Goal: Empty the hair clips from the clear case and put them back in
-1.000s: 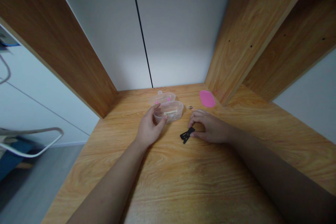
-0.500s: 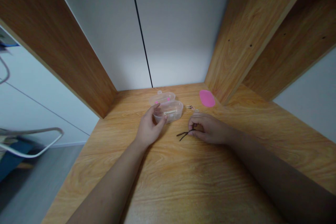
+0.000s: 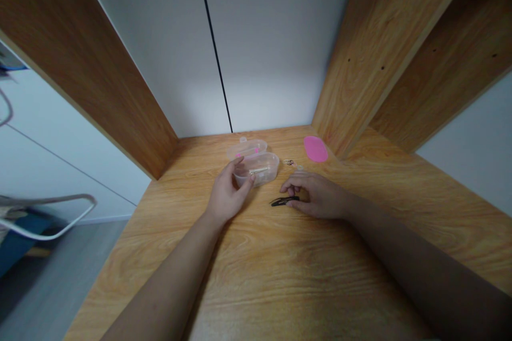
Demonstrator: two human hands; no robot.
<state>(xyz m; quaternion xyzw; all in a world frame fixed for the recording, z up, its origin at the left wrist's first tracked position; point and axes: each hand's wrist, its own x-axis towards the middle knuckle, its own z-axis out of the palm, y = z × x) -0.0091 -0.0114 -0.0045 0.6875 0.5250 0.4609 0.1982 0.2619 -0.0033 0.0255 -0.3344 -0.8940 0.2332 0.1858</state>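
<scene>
My left hand (image 3: 229,192) grips the near left side of a clear plastic box (image 3: 272,166), thumb at its front and fingers over the side. The box's hinged lid (image 3: 250,147) is tilted back behind it, with pink parts showing. Inside lie thin gold-coloured pins (image 3: 260,170). Black hair clips (image 3: 282,201) lie together on the wood in front of the box. Over their right end is my right hand (image 3: 314,195), with thumb and fingers apart; the thumb is close to the clips, and whether it touches them I cannot tell.
A pink oval plate (image 3: 316,149) lies at the back right near an upright wooden panel (image 3: 352,80). Small rings or clips (image 3: 289,162) and a clear piece lie right of the box. A white wall (image 3: 260,64) closes off the wooden desktop (image 3: 256,277) at the back.
My right hand has opened and let go of the black hair clips, which now lie flat and close together instead of crossed. My left hand and the box have stayed put.
</scene>
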